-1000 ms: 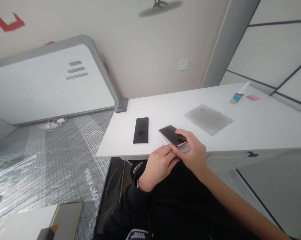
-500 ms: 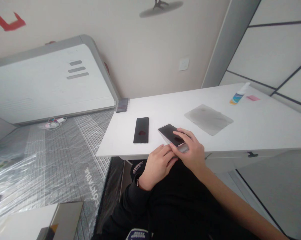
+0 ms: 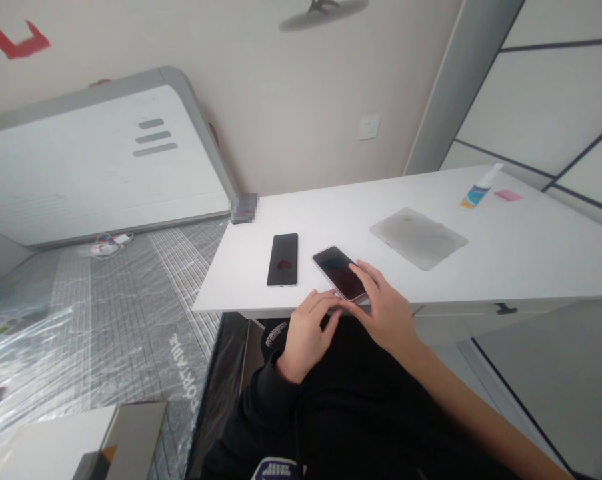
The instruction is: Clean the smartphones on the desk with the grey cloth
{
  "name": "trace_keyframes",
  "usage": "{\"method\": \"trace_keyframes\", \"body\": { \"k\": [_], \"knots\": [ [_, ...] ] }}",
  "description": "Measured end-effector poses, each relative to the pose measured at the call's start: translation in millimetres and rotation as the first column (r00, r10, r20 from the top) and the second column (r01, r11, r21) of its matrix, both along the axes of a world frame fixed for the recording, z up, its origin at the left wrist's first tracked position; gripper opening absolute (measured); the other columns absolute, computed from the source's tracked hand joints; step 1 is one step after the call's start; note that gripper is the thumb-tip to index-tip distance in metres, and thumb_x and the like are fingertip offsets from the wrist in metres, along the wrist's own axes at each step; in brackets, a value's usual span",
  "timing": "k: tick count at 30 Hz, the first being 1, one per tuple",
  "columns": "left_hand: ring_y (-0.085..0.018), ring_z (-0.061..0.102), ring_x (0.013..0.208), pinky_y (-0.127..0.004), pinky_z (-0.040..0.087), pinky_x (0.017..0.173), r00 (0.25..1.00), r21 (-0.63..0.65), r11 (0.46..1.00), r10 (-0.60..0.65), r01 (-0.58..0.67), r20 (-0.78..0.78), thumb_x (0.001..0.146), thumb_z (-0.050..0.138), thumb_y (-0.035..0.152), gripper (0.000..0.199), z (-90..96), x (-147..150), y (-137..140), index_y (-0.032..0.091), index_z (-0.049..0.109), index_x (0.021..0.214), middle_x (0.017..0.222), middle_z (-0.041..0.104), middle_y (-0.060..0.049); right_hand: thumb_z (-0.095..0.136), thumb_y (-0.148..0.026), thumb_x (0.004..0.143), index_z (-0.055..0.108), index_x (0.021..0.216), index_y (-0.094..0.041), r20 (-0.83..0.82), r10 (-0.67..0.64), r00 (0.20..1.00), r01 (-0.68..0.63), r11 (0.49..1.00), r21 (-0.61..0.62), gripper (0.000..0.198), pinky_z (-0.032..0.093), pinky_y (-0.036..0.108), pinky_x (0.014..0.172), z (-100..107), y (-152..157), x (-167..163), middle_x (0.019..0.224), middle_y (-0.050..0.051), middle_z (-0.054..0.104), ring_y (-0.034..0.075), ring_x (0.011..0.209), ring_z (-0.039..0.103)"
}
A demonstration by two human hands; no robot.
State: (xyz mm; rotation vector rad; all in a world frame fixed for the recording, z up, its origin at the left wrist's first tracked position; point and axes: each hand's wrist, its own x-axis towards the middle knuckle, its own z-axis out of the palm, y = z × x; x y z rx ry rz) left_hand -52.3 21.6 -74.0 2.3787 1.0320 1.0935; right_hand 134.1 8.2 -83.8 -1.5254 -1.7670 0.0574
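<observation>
Black phone is lying flat, screen up, on the white table. Grey cloth is lying further right, well apart. Spray bottle is standing at the far right end, pink slip just beside it. Wall socket is sitting above. Plastic-wrapped mattress is lying on the left.

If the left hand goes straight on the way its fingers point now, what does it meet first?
Probably the pink-edged dark-screened phone: the left hand points up and to the right at that phone's near end on the white table, where the right hand rests. Depth is unclear.
</observation>
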Motion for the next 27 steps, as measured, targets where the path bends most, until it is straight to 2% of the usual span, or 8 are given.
{"method": "trace_keyframes", "body": {
  "k": [3,7,10,15,18,21,24,27],
  "knots": [
    [-0.022,0.075,0.112,-0.043,0.057,0.108,0.999,-0.053,0.998,0.019,-0.017,0.046,0.098,0.060,0.016,0.017,5.9,-1.8,-2.3,0.023,0.069,0.111,0.113,0.080,-0.005,0.051,-0.067,0.100,0.047,0.155,-0.024,0.055,0.002,0.998,-0.001,1.000,-0.009,0.070,0.060,0.057,0.099,-2.2,-0.5,0.7,0.155,0.019,0.057,0.040,0.136,0.061],
    [-0.018,0.074,0.086,-0.029,0.059,0.081,0.988,-0.112,0.992,0.077,-0.062,0.132,0.100,0.059,0.022,0.012,16.4,-5.0,-9.5,0.021,0.071,0.102,0.094,0.078,-0.004,0.057,-0.068,0.096,0.040,0.160,-0.025,0.083,0.028,0.996,-0.026,0.999,-0.019,0.078,0.058,0.060,0.101,-0.9,-1.7,3.4,0.159,0.020,0.052,0.042,0.138,0.059],
    [-0.015,0.070,0.070,-0.026,0.055,0.069,0.987,-0.293,0.955,0.095,-0.053,0.133,0.100,0.059,0.030,0.018,20.6,-6.7,-14.3,0.021,0.073,0.094,0.083,0.077,-0.002,0.066,-0.064,0.092,0.036,0.161,-0.027,0.065,0.045,0.997,-0.043,0.998,-0.040,0.084,0.061,0.057,0.097,1.3,-2.1,6.8,0.163,0.020,0.047,0.042,0.136,0.061],
    [-0.018,0.070,0.065,-0.029,0.052,0.068,0.999,-0.669,0.743,0.009,0.023,0.045,0.101,0.053,0.049,0.039,14.4,-4.7,-12.6,0.019,0.072,0.088,0.075,0.075,-0.003,0.070,-0.044,0.094,0.042,0.156,-0.029,0.016,0.054,0.998,-0.054,0.998,-0.013,0.070,0.063,0.052,0.095,2.5,-4.9,9.6,0.152,0.016,0.057,0.037,0.134,0.062],
    [-0.018,0.071,0.068,-0.031,0.054,0.071,0.970,-0.770,0.598,-0.057,0.222,0.235,0.097,0.053,0.065,0.053,4.4,-2.9,-7.7,0.016,0.071,0.104,0.083,0.074,-0.006,0.069,-0.035,0.095,0.048,0.151,-0.029,-0.004,0.057,0.998,-0.057,0.998,0.039,0.060,0.063,0.049,0.095,1.4,-13.1,9.9,0.141,0.014,0.064,0.034,0.129,0.066],
    [-0.017,0.069,0.064,-0.030,0.052,0.066,0.913,-0.813,0.456,-0.001,0.364,0.408,0.084,0.058,0.082,0.071,-5.0,-2.2,-4.4,0.015,0.068,0.101,0.079,0.072,-0.006,0.068,-0.035,0.096,0.051,0.146,-0.029,-0.026,0.106,0.994,-0.103,0.991,0.082,0.054,0.061,0.049,0.099,1.0,-26.8,11.4,0.136,0.013,0.067,0.032,0.125,0.068],
    [-0.016,0.066,0.058,-0.030,0.051,0.062,0.897,-0.830,0.420,0.074,0.368,0.435,0.081,0.055,0.088,0.071,-10.7,-2.3,-3.4,0.017,0.063,0.086,0.070,0.068,-0.004,0.071,-0.041,0.093,0.060,0.130,-0.026,-0.134,0.087,0.987,-0.072,0.991,0.111,0.041,0.062,0.047,0.090,1.8,-41.0,13.9,0.120,0.011,0.073,0.030,0.105,0.073],
    [-0.015,0.060,0.054,-0.030,0.050,0.059,0.892,-0.831,0.423,0.105,0.361,0.440,0.084,0.052,0.086,0.067,-12.8,-2.9,-3.7,0.019,0.058,0.077,0.064,0.063,-0.001,0.067,-0.046,0.095,0.065,0.097,-0.024,-0.284,0.025,0.959,-0.027,1.000,-0.003,0.022,0.059,0.036,0.067,1.4,-49.3,15.8,0.085,0.004,0.072,0.022,0.071,0.068]
  ]
}}
